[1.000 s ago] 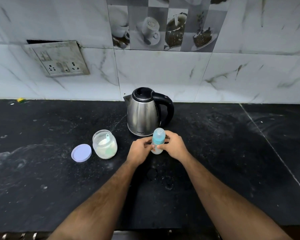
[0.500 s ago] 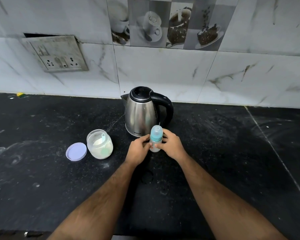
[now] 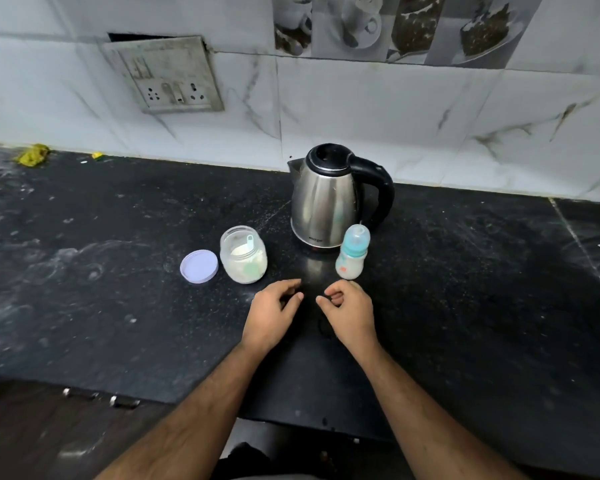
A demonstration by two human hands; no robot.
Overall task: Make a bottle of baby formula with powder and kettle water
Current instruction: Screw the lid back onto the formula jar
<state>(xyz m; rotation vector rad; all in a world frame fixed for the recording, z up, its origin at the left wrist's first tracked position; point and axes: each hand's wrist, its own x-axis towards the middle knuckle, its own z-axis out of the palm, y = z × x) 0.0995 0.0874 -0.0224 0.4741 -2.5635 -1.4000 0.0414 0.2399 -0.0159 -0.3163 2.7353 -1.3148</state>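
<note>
A small baby bottle (image 3: 352, 255) with a teal collar and clear cap stands upright on the black counter, right in front of a steel kettle (image 3: 326, 199) with a black handle. To its left is an open glass jar of white powder (image 3: 244, 255) with a scoop inside, and the jar's lilac lid (image 3: 199, 266) lies flat beside it. My left hand (image 3: 272, 315) and my right hand (image 3: 349, 315) hover just short of the bottle, fingers loosely curled, holding nothing.
The black stone counter (image 3: 465, 289) runs to a marble-tiled wall with a socket plate (image 3: 167, 76). Yellow scraps (image 3: 32, 154) lie at the far left by a sink edge. The counter's front edge is near my forearms.
Both hands have let go of the bottle and drawn back toward me. The bottle now stands alone by the kettle. The camera has shifted and tilted.
</note>
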